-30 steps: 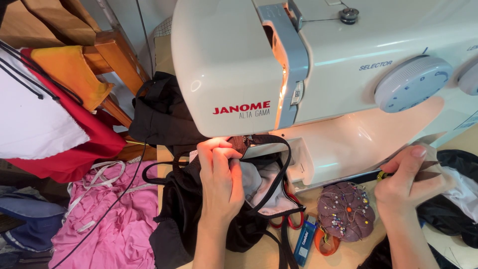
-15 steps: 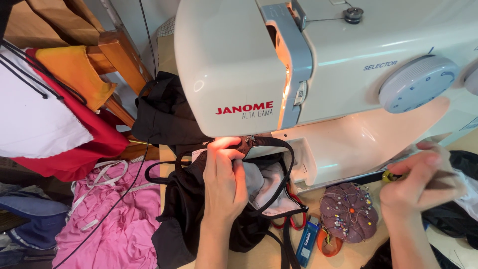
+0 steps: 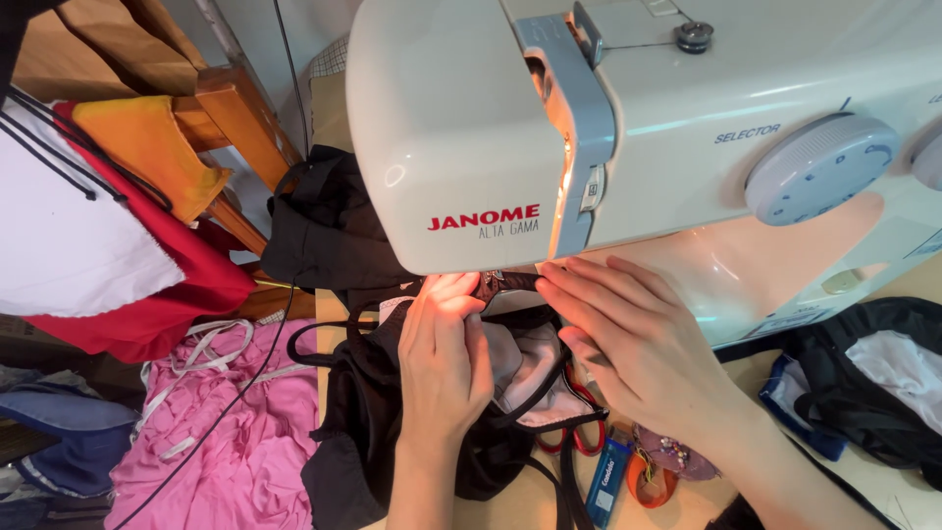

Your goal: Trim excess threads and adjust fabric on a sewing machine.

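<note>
Left of the fingers, a crumpled pink cloth lies beside red fabric and an orange cloth. Right of them lie a small blue lighter and a dark bag.

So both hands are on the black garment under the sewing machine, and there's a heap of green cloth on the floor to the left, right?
Not quite: the heap of cloth on the floor is pink, not green, as the head view shows. The rest holds: the left hand and right hand rest on the black garment under the sewing machine.
</note>
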